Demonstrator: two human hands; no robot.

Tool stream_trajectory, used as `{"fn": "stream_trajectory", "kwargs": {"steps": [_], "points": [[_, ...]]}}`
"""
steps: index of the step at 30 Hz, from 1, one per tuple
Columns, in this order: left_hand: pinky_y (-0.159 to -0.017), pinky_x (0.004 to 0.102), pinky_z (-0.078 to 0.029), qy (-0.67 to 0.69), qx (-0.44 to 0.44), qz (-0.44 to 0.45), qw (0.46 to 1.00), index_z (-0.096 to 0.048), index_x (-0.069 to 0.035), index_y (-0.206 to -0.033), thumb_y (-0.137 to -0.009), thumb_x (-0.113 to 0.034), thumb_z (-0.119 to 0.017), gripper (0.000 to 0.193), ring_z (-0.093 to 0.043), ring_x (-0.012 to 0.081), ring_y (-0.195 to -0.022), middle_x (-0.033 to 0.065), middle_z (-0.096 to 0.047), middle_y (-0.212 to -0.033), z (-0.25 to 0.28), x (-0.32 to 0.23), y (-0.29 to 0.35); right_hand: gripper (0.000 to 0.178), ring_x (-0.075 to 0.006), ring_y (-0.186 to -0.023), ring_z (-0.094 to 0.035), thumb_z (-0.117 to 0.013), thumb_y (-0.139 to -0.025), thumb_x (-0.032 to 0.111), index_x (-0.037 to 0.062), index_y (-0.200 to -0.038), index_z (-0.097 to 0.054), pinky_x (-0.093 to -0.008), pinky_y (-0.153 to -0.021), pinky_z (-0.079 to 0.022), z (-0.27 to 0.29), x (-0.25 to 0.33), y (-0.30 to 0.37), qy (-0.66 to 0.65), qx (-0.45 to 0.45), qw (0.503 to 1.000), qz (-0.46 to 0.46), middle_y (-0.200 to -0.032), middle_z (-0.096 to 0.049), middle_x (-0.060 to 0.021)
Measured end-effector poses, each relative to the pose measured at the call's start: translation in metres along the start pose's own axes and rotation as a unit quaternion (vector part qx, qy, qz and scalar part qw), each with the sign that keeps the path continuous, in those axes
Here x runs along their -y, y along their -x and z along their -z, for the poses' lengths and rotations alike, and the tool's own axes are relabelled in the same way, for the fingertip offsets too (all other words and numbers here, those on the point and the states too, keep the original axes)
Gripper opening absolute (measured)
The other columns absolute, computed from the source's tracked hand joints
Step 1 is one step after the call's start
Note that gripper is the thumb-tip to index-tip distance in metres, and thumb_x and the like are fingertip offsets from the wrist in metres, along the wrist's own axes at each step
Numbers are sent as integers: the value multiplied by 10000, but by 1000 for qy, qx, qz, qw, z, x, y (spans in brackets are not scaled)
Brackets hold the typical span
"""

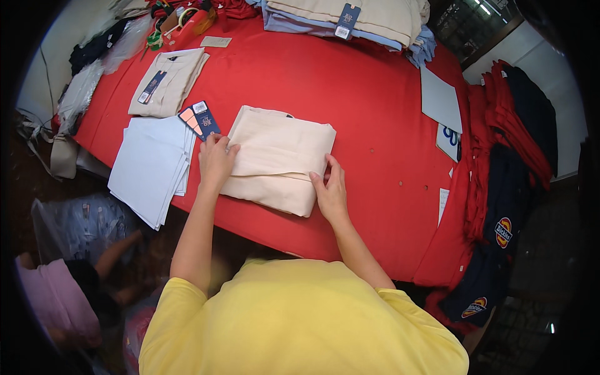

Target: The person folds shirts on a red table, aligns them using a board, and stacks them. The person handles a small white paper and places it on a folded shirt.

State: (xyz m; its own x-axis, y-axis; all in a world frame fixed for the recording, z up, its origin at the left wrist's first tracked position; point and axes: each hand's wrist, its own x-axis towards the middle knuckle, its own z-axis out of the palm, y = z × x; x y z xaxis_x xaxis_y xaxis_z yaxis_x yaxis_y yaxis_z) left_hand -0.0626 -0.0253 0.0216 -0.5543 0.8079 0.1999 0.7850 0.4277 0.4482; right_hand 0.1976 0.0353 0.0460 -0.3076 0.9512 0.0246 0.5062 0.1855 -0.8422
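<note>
Head view, right hand [333, 195] partly open, touching beige garment [275, 145]

A printed navy tag [152, 87] lies on folded beige cloth [182, 74], another tag [347, 21] on the far stack [390, 17]; print marks a navy-and-peach card [200, 120]; lettered emblems [503, 232] sit on dark cloth [500, 184]

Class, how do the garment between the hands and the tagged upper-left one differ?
Left hand and right hand touch the near garment; neither touches the far garment. The near garment looks wider than the far garment. The far garment bears a dark hang tag; the near garment shows none. Both are beige.
</note>
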Motion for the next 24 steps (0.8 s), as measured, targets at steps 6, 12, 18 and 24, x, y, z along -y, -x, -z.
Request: {"fn": "stream_trajectory", "kwargs": {"steps": [6,12,18,24], "points": [[-848,483,-461,62,73,15,995,-603,19,-996,-865,-274,-640,324,-548,415,-1006,217,-548,-1097,-5,-13,-4,511,-233,-1161,-521,-588,-820,-93,34,-1302,-477,-330,-992,-408,24,-11,-49,-76,10,996,47,-1270,-547,-156],[-821,480,-472,28,230,76,970,-551,14,-1061,-830,-292,-682,405,-567,404,-1018,219,-555,-1098,25,-63,25,226,-120,-902,-605,-553,-882,-36,-30,-1106,-582,-253,-824,-494,85,-48,-84,-172,114,978,-20,-1002,-646,-76],[-987,443,-379,75,20,-199,977,-498,9,-1261,-828,-406,-675,626,-469,360,-1194,218,-552,-1208,4,-96,-37,193,-113,-870,-609,-568,-870,-40,-32,-1054,-624,-250,-803,-497,78,-61,-74,-239,85,967,-20,-965,-656,-64],[-1059,395,-360,131,355,-131,916,-443,46,-1362,-829,-500,-656,792,-462,365,-1271,262,-482,-1355,-50,-162,-117,111,-93,-806,-624,-578,-875,-5,-18,-930,-673,-250,-737,-491,76,-31,-63,-43,-20,999,-1,-840,-691,-82]]}}
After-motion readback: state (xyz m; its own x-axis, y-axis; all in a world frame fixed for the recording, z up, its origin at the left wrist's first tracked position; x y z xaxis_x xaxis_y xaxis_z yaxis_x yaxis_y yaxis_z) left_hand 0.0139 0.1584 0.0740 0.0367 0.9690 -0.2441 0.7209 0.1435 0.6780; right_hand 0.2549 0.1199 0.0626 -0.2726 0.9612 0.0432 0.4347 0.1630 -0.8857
